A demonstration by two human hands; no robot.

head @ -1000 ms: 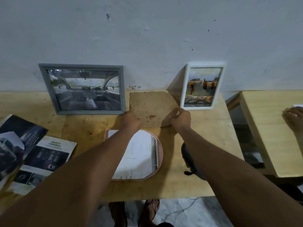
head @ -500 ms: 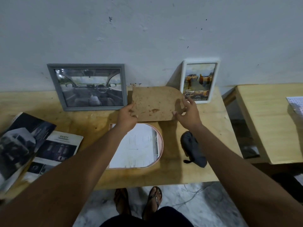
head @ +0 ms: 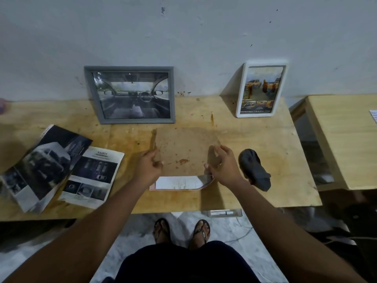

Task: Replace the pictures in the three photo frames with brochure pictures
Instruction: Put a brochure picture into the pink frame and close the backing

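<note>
A brown backing board point(head: 183, 152) hovers low over the middle of the wooden table point(head: 265, 139), blurred. My left hand point(head: 150, 167) pinches its left edge and my right hand point(head: 224, 166) holds its right edge with curled fingers. Under the board lies a pink arched photo frame point(head: 208, 183) with a white printed sheet point(head: 177, 182) in it; only its near strip shows. A grey frame point(head: 130, 94) with a car-interior picture and a white frame point(head: 261, 88) with a yellow car picture lean on the wall. Open brochures point(head: 49, 166) lie at the left.
A loose brochure page headed "SAFETY" point(head: 93, 174) lies beside the brochures. A dark crumpled cloth point(head: 255, 170) sits just right of my right hand. A second wooden table point(head: 342, 139) stands at the right across a gap. My feet in sandals point(head: 181, 231) show below the table edge.
Both hands have brought the backing board from near the wall towards me, so it now covers most of the pink frame. The view has tilted down.
</note>
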